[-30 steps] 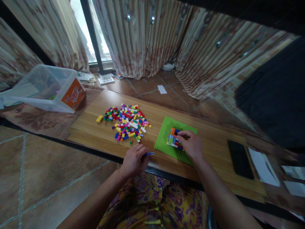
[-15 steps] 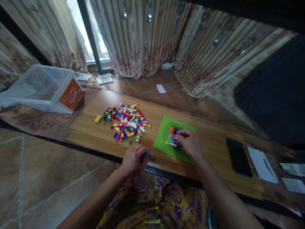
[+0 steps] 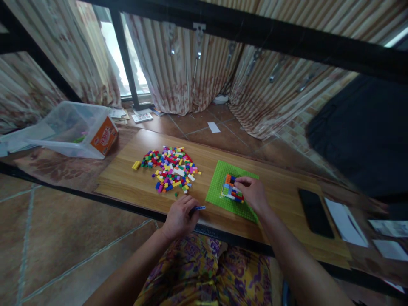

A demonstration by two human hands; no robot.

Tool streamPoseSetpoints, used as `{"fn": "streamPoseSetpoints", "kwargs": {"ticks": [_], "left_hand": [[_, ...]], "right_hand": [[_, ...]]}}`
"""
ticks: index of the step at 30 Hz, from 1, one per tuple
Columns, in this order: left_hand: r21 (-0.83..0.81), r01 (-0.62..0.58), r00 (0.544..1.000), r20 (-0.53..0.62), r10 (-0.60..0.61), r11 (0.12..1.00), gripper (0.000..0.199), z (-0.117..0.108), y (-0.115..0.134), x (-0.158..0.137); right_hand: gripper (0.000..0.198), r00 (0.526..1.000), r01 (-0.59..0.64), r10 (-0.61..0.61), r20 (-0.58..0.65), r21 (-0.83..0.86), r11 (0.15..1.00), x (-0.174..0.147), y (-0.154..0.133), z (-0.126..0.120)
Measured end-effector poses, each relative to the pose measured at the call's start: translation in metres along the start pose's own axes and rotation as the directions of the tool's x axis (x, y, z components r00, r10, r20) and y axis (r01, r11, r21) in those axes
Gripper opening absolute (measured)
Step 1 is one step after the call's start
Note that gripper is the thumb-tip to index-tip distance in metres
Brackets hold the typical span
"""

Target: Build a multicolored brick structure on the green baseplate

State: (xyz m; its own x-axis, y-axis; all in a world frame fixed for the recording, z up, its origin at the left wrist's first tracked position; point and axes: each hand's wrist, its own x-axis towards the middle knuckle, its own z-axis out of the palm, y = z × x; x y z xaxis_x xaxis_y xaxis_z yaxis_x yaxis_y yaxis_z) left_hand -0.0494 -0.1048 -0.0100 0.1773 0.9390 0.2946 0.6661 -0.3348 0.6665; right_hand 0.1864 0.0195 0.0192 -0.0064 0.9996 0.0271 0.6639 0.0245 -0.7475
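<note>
My left hand (image 3: pixel 182 216) is closed on a thin blue building-brick strip (image 3: pixel 200 208) at the table's front edge; the strip's end sticks out to the right. On a green studded baseplate (image 3: pixel 214 190) stands a low, many-coloured brick build (image 3: pixel 227 189) with orange, blue, white and red pieces. My right hand (image 3: pixel 253 193) is at the build's upper right, thumb and fingertips pinched together over it. Whatever those fingertips hold, if anything, is too small and hidden to make out. The hand covers part of the build and baseplate.
A pile of loose bricks (image 3: pixel 175 170) lies left of the baseplate, with a yellow brick (image 3: pixel 136 165) beside it. Far left is a clear plastic box (image 3: pixel 86 148) with an orange label. A black phone-like slab (image 3: pixel 315 212) and white papers (image 3: pixel 346 221) lie at the right.
The camera view has tilted up slightly, so everything sits a little lower in the picture. Both hands keep nearly the same place: left on the blue strip, right pinched at the build.
</note>
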Motion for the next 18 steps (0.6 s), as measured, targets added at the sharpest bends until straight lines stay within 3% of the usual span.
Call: {"fn": "streamPoseSetpoints", "kwargs": {"ticks": [4,8,12,18], "left_hand": [[-0.010,-0.011,1.000,-0.001,0.011,1.000,0.011,-0.001,0.000,-0.001],[-0.029,-0.011,1.000,0.007,0.011,1.000,0.010,-0.002,0.000,-0.001],[-0.033,-0.015,0.999,0.033,0.016,0.999,0.011,-0.002,-0.001,-0.002],[-0.031,-0.007,1.000,0.027,0.008,0.999,0.012,-0.001,-0.001,-0.003]], "right_hand": [[0.017,0.977,0.206,-0.207,-0.056,-0.023,0.978,-0.020,-0.020,0.014],[0.017,0.896,0.431,-0.427,0.119,-0.007,0.903,-0.037,-0.045,0.041],[0.018,0.865,0.474,-0.456,0.211,-0.040,0.880,-0.033,-0.056,0.072],[0.018,0.846,0.508,-0.478,0.236,-0.087,0.857,-0.013,-0.061,0.105]]}}
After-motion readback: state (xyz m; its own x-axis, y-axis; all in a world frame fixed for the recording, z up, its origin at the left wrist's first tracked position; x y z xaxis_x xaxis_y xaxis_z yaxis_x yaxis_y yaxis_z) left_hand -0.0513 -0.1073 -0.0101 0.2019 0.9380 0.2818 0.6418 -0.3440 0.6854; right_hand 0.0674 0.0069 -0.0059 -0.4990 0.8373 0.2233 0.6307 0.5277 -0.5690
